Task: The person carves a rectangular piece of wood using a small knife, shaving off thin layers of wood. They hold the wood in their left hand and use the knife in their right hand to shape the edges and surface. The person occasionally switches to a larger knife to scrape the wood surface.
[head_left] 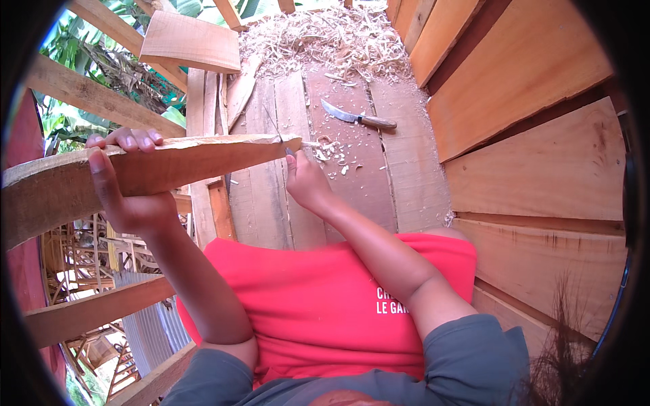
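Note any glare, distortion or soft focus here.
Head view: daylight washes out patches among leaves at upper left; wall boards fan out toward the dark fisheye rim; hair at lower right looks soft; the wooden piece in the left hand reads clearly.

The board (189, 164) runs out of view at the left, its end cut off. It hides part of the left hand (139, 210), while the right hand (309, 181) covers the near end of the thin blade (273, 124). The far edge crops a post (286, 6).
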Motion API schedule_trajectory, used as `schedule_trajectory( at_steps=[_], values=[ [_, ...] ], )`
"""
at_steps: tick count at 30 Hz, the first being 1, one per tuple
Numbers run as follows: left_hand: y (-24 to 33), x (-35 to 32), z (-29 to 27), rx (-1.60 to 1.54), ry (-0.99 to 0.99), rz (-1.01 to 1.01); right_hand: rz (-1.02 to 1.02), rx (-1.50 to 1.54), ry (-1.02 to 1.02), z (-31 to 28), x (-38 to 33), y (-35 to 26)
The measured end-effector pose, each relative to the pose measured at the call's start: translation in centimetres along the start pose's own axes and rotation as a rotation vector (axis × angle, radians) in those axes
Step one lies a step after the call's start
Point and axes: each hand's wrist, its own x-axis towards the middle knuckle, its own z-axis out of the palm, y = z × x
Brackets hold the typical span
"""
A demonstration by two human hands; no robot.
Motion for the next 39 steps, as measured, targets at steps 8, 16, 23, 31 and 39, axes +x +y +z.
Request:
schedule_trajectory(
  at_steps=[8,16,23,31,39],
  values=[
    [0.1,-0.1,0.3,-0.022,-0.02,0.014,0.033,0.039,0.103,0.1,0.1,0.9],
    [0.2,-0.5,1.0,0.116,0.104,0.015,-0.125,0.251,-0.039,-0.4,-2.1,-3.6],
    [0.1,-0.2,0.9,0.192,0.237,0.046,-0.24,0.202,-0.085,-1.6,-1.6,-4.6],
    [0.3,-0.2,0.3,0.132,0.207,0.023,-0.218,0.196,-0.121,-4.3,-1.8,-7.7],
    [-0.2,-0.8,1.1,-0.007,-0.049,0.019,-0.215,0.258,-0.116,-7.3,-2.3,-10.6]
  ],
)
